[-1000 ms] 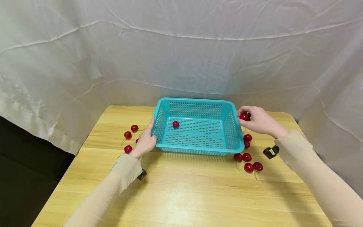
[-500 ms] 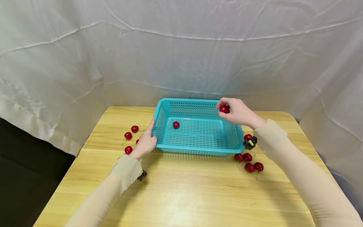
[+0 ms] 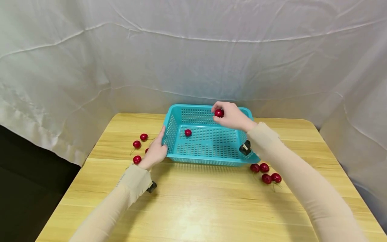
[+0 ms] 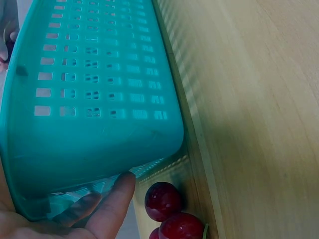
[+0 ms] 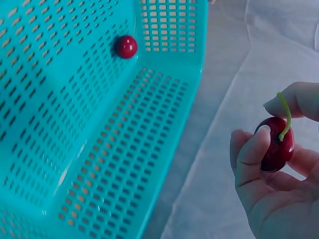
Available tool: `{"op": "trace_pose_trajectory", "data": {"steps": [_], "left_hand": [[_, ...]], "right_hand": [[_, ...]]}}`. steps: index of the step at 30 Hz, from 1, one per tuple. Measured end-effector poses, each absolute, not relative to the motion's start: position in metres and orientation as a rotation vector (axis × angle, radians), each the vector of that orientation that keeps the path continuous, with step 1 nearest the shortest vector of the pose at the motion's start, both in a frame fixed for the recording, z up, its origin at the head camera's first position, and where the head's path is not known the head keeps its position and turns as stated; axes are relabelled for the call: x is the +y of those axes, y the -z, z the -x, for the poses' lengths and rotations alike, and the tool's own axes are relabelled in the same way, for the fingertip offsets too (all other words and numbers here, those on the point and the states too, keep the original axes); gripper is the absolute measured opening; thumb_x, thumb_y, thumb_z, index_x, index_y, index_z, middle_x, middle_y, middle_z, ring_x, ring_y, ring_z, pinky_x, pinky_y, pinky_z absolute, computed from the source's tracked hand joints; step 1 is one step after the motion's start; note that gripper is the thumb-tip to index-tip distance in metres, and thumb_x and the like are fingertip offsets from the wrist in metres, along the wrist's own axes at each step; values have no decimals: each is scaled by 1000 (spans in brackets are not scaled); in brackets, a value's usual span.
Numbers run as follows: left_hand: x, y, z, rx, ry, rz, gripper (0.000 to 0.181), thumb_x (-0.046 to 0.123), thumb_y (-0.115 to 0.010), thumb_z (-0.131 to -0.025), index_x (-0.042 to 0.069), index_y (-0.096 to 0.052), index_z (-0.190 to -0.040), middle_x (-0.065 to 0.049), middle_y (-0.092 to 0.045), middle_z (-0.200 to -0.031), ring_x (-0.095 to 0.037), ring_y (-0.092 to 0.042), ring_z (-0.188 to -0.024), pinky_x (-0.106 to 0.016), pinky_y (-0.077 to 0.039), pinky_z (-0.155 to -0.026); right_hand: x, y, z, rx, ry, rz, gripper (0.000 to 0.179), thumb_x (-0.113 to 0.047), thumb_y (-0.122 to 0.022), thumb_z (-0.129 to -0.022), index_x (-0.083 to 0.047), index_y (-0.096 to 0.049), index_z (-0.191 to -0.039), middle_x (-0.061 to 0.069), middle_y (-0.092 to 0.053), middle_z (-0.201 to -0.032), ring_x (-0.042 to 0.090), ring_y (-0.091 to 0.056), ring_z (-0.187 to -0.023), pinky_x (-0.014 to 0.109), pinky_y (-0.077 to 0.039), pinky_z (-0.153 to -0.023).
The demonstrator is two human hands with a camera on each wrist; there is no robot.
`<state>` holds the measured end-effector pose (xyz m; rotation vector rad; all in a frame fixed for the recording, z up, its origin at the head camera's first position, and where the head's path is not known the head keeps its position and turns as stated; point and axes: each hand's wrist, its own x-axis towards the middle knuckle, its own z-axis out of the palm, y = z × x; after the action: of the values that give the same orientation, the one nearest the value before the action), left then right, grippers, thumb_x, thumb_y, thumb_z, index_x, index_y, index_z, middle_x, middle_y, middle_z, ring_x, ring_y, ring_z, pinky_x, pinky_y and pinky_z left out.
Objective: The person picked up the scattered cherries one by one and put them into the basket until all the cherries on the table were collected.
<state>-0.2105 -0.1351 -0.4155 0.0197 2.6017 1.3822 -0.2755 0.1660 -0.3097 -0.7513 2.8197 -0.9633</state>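
My left hand [image 3: 156, 152] holds the left end of a turquoise plastic basket [image 3: 208, 160] by the rim. In the left wrist view, fingers [image 4: 114, 204] reach under that rim to the outer wall. My right hand [image 3: 233, 117] is above the back right part of the basket, pinching a dark red cherry [image 3: 219, 113] between thumb and fingers. A green stem on this cherry [image 5: 274, 149] shows in the right wrist view. One other cherry [image 3: 188, 132] lies on the basket floor, towards the left.
Left of the basket, several cherries [image 3: 137, 144] with stems lie on the wooden table [image 3: 193, 198]. Another group of cherries [image 3: 266, 178] lies near its front right corner. Pale cloth [image 3: 193, 67] hangs behind the table.
My right hand has moved left, from outside the basket's right end to over its inside, carrying the cherry. The left hand and the basket have stayed in place.
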Motion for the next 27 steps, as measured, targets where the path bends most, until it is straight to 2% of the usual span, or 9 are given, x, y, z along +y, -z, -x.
{"op": "trace_pose_trajectory", "data": {"steps": [4,12,18,21,24,27], "left_hand": [[-137,417,211,2604,-1378,-12,78,8,-34,-100,35,4,-162,-8,-9,-172,-39,-20,-156,-60,-24,-122],[-134,417,212,2598,-1396,-29,78,9,-35,-100,36,5,-162,-8,-10,-172,-40,-23,-155,-61,-27,-120],[-133,416,211,2590,-1403,-27,79,9,-35,-100,37,5,-162,-7,-10,-172,-39,-23,-155,-62,-27,-120],[-134,416,211,2600,-1393,-25,78,9,-35,-100,37,5,-162,-7,-9,-172,-39,-22,-155,-61,-26,-121],[-135,416,211,2605,-1381,-22,78,9,-34,-100,37,5,-162,-7,-9,-172,-40,-22,-155,-61,-26,-121],[-136,416,211,2603,-1381,-17,78,9,-34,-100,38,5,-162,-7,-9,-172,-40,-23,-155,-62,-27,-120]], "right_hand": [[152,316,283,2762,1035,709,22,-14,-61,-95,-6,-61,-116,13,-64,-98,25,-54,-80,34,-48,-72],[134,326,296,2572,1289,522,26,-17,-58,-99,-8,-59,-124,13,-61,-119,27,-56,-93,35,-50,-83],[124,338,304,2437,1397,429,28,-14,-57,-99,-6,-57,-126,15,-60,-121,34,-55,-102,35,-50,-88],[120,344,307,2385,1429,405,29,-12,-56,-98,-4,-57,-126,15,-61,-118,33,-56,-99,34,-51,-88],[115,350,310,2368,1438,390,29,-11,-56,-97,-3,-57,-125,15,-63,-113,24,-55,-90,32,-50,-86],[112,357,313,2359,1416,381,30,-9,-55,-96,-2,-57,-125,13,-62,-111,21,-52,-87,34,-49,-84]]}}
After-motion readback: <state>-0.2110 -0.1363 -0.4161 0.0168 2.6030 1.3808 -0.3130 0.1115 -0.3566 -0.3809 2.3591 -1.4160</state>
